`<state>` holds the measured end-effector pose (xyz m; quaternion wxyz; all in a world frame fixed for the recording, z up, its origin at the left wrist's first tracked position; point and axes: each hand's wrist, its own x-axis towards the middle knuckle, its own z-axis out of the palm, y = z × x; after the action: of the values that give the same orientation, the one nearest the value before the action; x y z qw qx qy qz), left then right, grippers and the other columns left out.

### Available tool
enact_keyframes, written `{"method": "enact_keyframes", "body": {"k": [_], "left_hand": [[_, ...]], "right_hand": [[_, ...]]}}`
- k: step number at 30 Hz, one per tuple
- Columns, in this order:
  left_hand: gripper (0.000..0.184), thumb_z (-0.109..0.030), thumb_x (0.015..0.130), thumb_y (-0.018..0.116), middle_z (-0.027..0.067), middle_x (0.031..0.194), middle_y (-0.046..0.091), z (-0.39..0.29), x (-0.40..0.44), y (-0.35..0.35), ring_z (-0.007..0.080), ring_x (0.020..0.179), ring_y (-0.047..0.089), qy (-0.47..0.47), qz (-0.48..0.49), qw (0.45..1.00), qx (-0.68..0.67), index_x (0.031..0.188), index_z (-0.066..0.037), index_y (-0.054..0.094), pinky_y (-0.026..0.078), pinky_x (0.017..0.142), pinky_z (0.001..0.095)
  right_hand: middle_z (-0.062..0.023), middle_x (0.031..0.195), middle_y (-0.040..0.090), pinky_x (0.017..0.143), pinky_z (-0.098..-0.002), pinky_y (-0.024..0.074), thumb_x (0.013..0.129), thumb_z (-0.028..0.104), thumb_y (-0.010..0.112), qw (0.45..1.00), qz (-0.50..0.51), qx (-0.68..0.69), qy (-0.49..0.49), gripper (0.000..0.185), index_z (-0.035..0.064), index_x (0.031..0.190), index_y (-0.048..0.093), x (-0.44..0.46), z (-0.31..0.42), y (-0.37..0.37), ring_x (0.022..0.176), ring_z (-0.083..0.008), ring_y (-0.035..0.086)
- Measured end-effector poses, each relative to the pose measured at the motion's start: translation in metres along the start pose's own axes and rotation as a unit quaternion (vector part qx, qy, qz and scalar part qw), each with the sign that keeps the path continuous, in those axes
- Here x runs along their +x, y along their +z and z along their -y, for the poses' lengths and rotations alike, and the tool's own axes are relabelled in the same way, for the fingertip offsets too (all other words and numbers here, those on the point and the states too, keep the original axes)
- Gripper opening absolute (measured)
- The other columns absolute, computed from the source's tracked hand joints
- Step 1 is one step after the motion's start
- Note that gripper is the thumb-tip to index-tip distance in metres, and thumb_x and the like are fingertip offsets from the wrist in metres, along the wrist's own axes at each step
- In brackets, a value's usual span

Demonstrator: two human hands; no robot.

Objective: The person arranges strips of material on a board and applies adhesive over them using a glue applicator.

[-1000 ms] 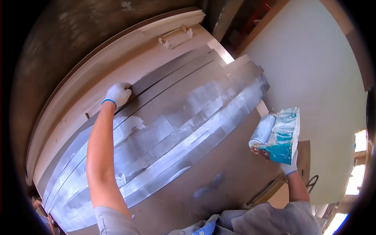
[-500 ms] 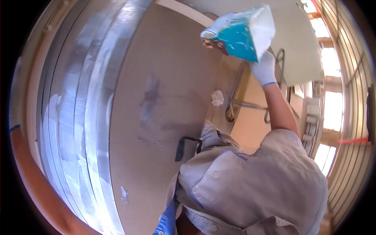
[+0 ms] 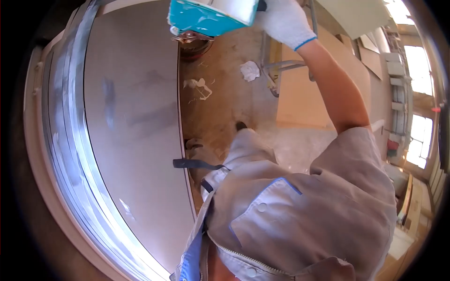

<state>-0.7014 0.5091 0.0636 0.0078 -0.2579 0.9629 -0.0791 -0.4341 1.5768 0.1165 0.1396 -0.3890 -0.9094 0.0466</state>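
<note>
My right hand, in a white glove with a blue cuff, grips a teal open-topped container at its right side near the top of the view. The container has a white inside, white smears on its wall and a messy brown patch on its lower left edge. A small black part shows between the glove and the container; what it is I cannot make out. Beside the container lies a large grey-brown panel, with shiny silvery strips along its far left side. My left hand is out of view.
A crumpled white piece and pale spills lie on the brown floor. A metal-tube frame stands by a tan board on the right. A dark strap from my clothing reaches over the panel's edge.
The view has shifted, showing more floor. My right hand and the container sit higher and further left in it. My left forearm has gone out of view.
</note>
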Motion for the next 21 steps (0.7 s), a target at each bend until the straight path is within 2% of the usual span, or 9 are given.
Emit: {"method": "enact_keyframes", "body": {"k": [3, 6, 8, 14, 17, 18, 19, 20, 21], "left_hand": [[0.060, -0.040, 0.101, 0.073, 0.0276, 0.147, 0.066, 0.076, -0.131, 0.044, 0.0421, 0.135, 0.064, -0.015, 0.081, 0.997, 0.008, 0.143, 0.002, 0.068, 0.049, 0.118, 0.0494], [0.061, -0.040, 0.102, 0.071, 0.0285, 0.149, 0.065, 0.127, -0.203, 0.063, 0.0424, 0.136, 0.063, -0.010, 0.137, 0.991, 0.004, 0.145, 0.004, 0.067, 0.049, 0.119, 0.0489], [0.063, -0.040, 0.103, 0.071, 0.0292, 0.150, 0.064, 0.158, -0.239, 0.077, 0.0426, 0.137, 0.063, -0.021, 0.157, 0.987, -0.017, 0.145, 0.006, 0.065, 0.048, 0.120, 0.0485], [0.066, -0.039, 0.105, 0.068, 0.0311, 0.153, 0.061, 0.259, -0.297, 0.119, 0.0432, 0.139, 0.062, -0.047, 0.153, 0.984, -0.080, 0.148, 0.010, 0.061, 0.047, 0.121, 0.0475], [0.064, -0.034, 0.103, 0.066, 0.0363, 0.145, 0.064, 0.288, -0.327, 0.132, 0.0455, 0.136, 0.063, -0.057, 0.076, 0.991, -0.094, 0.142, 0.017, 0.061, 0.049, 0.119, 0.0493], [0.064, -0.035, 0.105, 0.066, 0.0363, 0.142, 0.066, 0.294, -0.319, 0.133, 0.0474, 0.134, 0.064, -0.074, 0.073, 0.990, -0.097, 0.141, 0.018, 0.062, 0.050, 0.117, 0.0505], [0.063, -0.035, 0.106, 0.065, 0.0377, 0.140, 0.066, 0.295, -0.304, 0.131, 0.0486, 0.131, 0.065, -0.051, 0.015, 0.996, -0.075, 0.139, 0.018, 0.062, 0.050, 0.118, 0.0510], [0.062, -0.035, 0.107, 0.065, 0.0386, 0.139, 0.067, 0.301, -0.276, 0.131, 0.0484, 0.130, 0.066, -0.041, -0.001, 0.996, -0.083, 0.138, 0.018, 0.063, 0.050, 0.117, 0.0507], [0.060, -0.035, 0.107, 0.066, 0.0376, 0.138, 0.068, 0.277, -0.247, 0.118, 0.0477, 0.131, 0.066, -0.049, -0.007, 0.994, -0.095, 0.136, 0.018, 0.064, 0.050, 0.117, 0.0504]], "right_hand": [[-0.0266, 0.098, 0.079, 0.086, -0.0504, 0.0623, 0.090, 0.027, 0.076, 0.999, 0.016, 0.033, -0.019, 0.032, 0.0020, 0.108, 0.080, -0.016, -0.024, -0.004, 0.094, -0.0436, 0.078], [-0.0260, 0.102, 0.079, 0.090, -0.0484, 0.0622, 0.090, 0.030, 0.078, 0.997, 0.038, 0.070, -0.024, 0.034, 0.0033, 0.111, 0.081, -0.049, -0.054, -0.013, 0.098, -0.0425, 0.079], [-0.0231, 0.106, 0.079, 0.091, -0.0527, 0.0595, 0.093, 0.056, 0.073, 0.997, 0.063, -0.045, -0.024, 0.054, 0.0036, 0.106, 0.079, -0.062, -0.067, -0.022, 0.105, -0.0421, 0.075], [-0.0263, 0.109, 0.078, 0.092, -0.0523, 0.0584, 0.090, 0.044, 0.074, 0.998, 0.047, -0.010, -0.037, 0.046, 0.0030, 0.110, 0.080, -0.078, -0.032, -0.021, 0.107, -0.0452, 0.074], [-0.0280, 0.107, 0.077, 0.090, -0.0532, 0.0582, 0.092, 0.038, 0.074, 0.996, 0.017, 0.044, -0.071, 0.042, 0.0017, 0.112, 0.079, -0.074, 0.009, -0.009, 0.106, -0.0470, 0.073], [-0.0287, 0.107, 0.076, 0.090, -0.0535, 0.0580, 0.092, 0.036, 0.074, 0.996, 0.011, 0.056, -0.070, 0.040, 0.0012, 0.112, 0.078, -0.077, 0.025, -0.009, 0.105, -0.0478, 0.073], [-0.0296, 0.106, 0.076, 0.089, -0.0522, 0.0580, 0.093, 0.029, 0.075, 0.994, 0.008, 0.059, -0.092, 0.035, 0.0000, 0.112, 0.077, -0.075, 0.038, -0.008, 0.106, -0.0485, 0.072], [-0.0306, 0.106, 0.075, 0.088, -0.0509, 0.0580, 0.094, 0.023, 0.075, 0.992, 0.006, 0.062, -0.113, 0.030, -0.0013, 0.111, 0.075, -0.072, 0.049, -0.005, 0.107, -0.0493, 0.071], [-0.0302, 0.105, 0.076, 0.087, -0.0496, 0.0586, 0.092, 0.021, 0.078, 0.990, 0.007, 0.060, -0.129, 0.030, -0.0018, 0.110, 0.076, -0.068, 0.060, 0.000, 0.106, -0.0484, 0.073]]}}
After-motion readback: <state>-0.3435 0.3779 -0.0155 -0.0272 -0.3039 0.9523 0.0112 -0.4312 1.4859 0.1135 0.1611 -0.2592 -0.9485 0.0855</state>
